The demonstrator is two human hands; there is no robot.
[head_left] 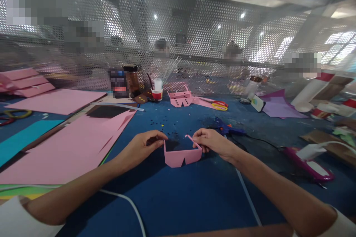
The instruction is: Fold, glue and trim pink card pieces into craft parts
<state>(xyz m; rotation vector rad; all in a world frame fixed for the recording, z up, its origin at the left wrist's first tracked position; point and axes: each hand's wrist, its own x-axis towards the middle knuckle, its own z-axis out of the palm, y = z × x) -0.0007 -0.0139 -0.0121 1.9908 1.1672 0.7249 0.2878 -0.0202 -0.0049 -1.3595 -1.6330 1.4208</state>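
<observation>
Pink paper glasses (183, 158) stand on the blue table between my hands, with a notch for the nose at the front. My left hand (147, 142) pinches the left temple arm between thumb and fingers. On the other side, my right hand (209, 140) grips the right temple arm, whose bent tip sticks out past the fingers. Small black pieces (171, 133) lie scattered just behind the glasses. Farther back sits a second pair of pink paper glasses (180, 100) with black dots on its front.
Pink sheets (72, 144) and a teal sheet (27, 137) cover the left side. A blue glue gun (229, 128), a magenta power strip (311, 166) and cables lie right. Scissors (220, 105) and a cup (157, 94) stand near the perforated metal screen (194, 18); people are behind it.
</observation>
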